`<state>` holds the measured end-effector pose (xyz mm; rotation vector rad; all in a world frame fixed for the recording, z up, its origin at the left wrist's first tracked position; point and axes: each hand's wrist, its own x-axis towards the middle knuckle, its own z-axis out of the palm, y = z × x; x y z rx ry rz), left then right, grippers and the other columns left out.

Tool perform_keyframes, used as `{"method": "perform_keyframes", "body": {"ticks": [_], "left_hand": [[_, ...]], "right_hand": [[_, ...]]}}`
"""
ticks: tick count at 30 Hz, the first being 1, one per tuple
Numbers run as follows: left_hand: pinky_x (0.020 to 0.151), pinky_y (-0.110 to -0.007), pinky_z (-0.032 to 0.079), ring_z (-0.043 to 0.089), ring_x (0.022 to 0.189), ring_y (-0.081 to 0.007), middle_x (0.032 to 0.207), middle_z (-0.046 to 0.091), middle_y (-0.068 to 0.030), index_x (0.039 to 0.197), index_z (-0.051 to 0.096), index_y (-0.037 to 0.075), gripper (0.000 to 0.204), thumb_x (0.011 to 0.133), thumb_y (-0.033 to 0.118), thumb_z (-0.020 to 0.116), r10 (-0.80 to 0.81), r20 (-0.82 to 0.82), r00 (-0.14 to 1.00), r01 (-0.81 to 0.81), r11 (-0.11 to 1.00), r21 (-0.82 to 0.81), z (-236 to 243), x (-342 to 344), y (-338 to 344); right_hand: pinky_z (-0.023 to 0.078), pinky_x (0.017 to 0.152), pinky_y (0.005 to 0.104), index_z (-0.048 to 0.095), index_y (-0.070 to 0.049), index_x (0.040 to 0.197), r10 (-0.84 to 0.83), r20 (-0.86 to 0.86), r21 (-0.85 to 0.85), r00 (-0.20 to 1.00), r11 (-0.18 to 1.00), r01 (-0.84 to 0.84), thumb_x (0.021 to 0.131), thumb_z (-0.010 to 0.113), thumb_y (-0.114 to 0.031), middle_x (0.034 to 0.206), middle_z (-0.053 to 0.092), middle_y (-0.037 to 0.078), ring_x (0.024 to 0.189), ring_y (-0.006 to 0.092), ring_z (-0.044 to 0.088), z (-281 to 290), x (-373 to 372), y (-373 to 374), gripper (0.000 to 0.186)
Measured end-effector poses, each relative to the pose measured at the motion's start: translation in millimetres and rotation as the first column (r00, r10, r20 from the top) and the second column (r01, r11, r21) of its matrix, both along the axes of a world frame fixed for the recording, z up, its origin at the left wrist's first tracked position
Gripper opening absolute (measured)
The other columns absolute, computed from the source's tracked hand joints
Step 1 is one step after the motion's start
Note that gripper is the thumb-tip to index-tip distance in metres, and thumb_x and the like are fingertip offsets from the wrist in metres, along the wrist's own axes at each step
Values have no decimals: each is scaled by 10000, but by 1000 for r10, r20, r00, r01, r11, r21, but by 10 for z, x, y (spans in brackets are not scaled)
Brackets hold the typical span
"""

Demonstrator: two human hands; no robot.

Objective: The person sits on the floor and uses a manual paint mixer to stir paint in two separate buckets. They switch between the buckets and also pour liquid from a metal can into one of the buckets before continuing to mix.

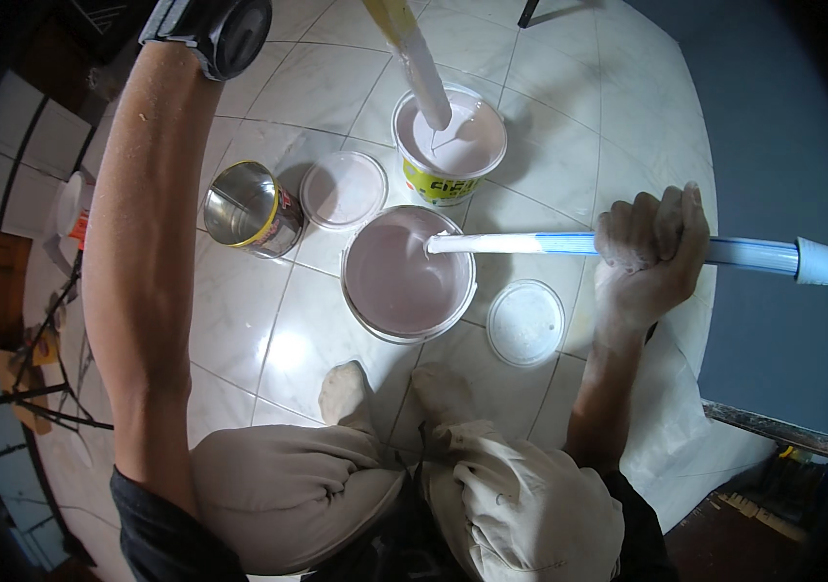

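Observation:
My right hand (pixel 651 233) grips a blue-and-white striped pole (pixel 744 250); its white-coated end (pixel 443 243) rests at the rim of a large bucket of pale pinkish paint (pixel 394 276). My left forearm (pixel 147 242) reaches to the upper edge, with a black strapped device (pixel 220 34) at the wrist; that hand is out of view. Above a smaller green-labelled bucket of paint (pixel 445 175) hangs a yellow stick (pixel 389 19) coated white at its lower end, a thin drip below it.
A metal can (pixel 244 213), a paint-stained lid (pixel 344 189) and a white lid (pixel 525 320) lie around the buckets on the tiled floor (pixel 239 349). A grey-blue wall (pixel 773 126) stands at right, a black metal frame (pixel 45 398) at left. My feet (pixel 346 388) are below.

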<state>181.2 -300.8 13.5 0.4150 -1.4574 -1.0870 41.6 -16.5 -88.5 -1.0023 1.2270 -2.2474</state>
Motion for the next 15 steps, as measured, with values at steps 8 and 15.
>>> {"method": "perform_keyframes", "body": {"ticks": [8, 15], "left_hand": [[567, -292, 433, 502, 559, -116, 618, 493, 14, 759, 528, 131, 425, 974, 484, 627, 71, 28, 997, -69, 995, -69, 10, 19, 81], [594, -279, 446, 507, 579, -115, 616, 496, 20, 768, 534, 144, 402, 970, 475, 639, -240, -156, 958, 240, 971, -13, 152, 56, -14]], "right_hand": [[124, 375, 277, 234, -180, 620, -25, 9, 13, 1000, 1000, 25, 1046, 356, -280, 473, 170, -29, 398, 79, 105, 52, 72, 2, 455], [118, 400, 298, 238, -176, 615, -37, 36, 11, 999, 999, 36, 1050, 350, -272, 478, 175, -28, 422, 91, 98, 73, 68, 52, 460]]}}
